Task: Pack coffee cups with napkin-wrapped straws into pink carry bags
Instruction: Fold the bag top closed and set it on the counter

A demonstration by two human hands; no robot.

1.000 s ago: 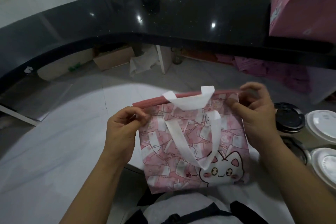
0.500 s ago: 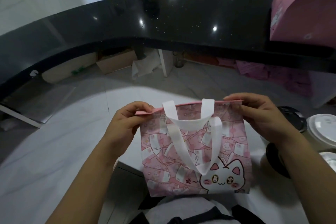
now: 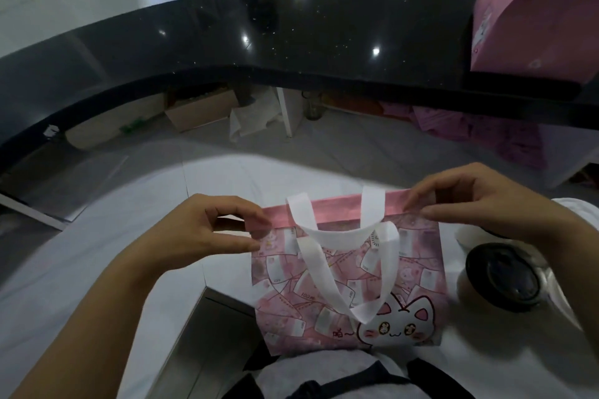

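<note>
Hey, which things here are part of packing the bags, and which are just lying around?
Job: pink carry bag, pinched at its top by left hand and right hand; black-lidded cup.
Lying about: cardboard box; crumpled white cloth.

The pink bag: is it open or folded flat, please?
Barely open: the pink bag shows its inner rim; left hand and right hand pinch corners.

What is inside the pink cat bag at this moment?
In the mouth of the pink bag, pinched at its top corners by the left hand and right hand, only the plain pink inner face of the far wall shows. The printed front panel covers everything lower.
</note>
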